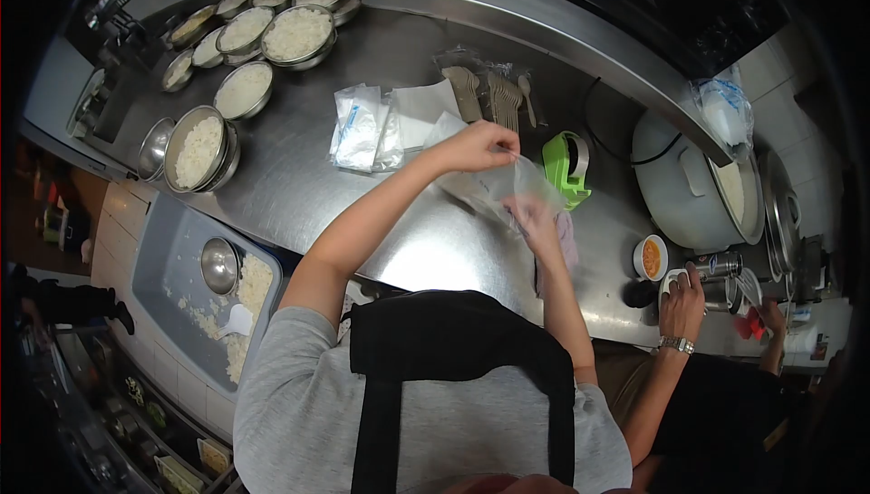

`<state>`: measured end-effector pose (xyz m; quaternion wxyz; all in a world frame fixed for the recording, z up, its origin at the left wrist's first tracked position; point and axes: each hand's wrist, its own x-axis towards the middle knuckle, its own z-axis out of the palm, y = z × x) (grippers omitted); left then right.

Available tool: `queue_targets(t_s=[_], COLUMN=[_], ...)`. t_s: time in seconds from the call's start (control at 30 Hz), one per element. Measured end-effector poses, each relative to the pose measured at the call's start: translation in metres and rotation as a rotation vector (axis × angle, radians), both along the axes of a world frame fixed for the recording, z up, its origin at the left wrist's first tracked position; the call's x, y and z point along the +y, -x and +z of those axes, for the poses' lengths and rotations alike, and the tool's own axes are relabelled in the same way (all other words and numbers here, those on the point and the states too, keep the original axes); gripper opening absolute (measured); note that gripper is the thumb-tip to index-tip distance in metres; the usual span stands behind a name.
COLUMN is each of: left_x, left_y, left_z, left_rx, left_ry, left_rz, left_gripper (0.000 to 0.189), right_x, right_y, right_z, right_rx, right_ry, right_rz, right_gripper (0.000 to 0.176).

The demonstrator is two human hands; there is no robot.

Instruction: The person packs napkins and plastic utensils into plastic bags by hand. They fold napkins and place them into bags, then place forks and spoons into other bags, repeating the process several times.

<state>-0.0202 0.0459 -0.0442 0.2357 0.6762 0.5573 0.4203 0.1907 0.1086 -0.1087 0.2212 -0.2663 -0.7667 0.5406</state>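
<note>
Observing from the left: steel bowls of rice (199,150) are standing in rows on the steel counter (299,190). Below them a grey tub (168,240) is holding loose rice and one empty steel bowl (220,265).

Mid-counter, flat packets of plastic bags (358,127) are lying beside white paper (424,104) and wrapped wooden spoons (494,95).

The left hand (480,145) is raised over the counter, its fingers closed in a narrow pinch on the upper edge of a clear plastic bag (530,181). The bag is hanging in the air between the two hands, just beside a green tape dispenser (566,166). The right hand (539,222) is meeting the bag from below. I cannot tell whether its fingers are pinching the film or reaching inside.

Judgement: the step in hand is opening the bag's mouth. The next move is calling for both edges held apart, with the film kept clear of the dispenser.

Further right, a small bowl of orange sauce (651,256) is sitting by a rice cooker (689,186). A co-worker's hand (684,299), wearing a wristwatch, is resting near steel cups.
</note>
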Motion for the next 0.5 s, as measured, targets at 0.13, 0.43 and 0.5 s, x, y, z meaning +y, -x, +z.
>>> queue_targets(t_s=[0.13,0.43,0.5], left_x=[-0.025,-0.059,-0.071], left_y=[0.027,0.064,0.071], left_z=[0.025,0.04,0.043], left_rx=[-0.244,-0.429,-0.492], left_ry=[0.018,-0.082,-0.084], left_rz=[0.079,0.149,0.225], left_gripper=[0.011,0.012,0.012], right_x=[0.015,0.039,0.037], right_y=[-0.001,0.041,0.046], right_z=[0.071,0.097,0.105], right_rx=[-0.15,0.0,0.086], right_ry=[-0.249,-1.03,-0.939], right_rz=[0.088,0.186,0.182], right_gripper=[0.027,0.022,0.02])
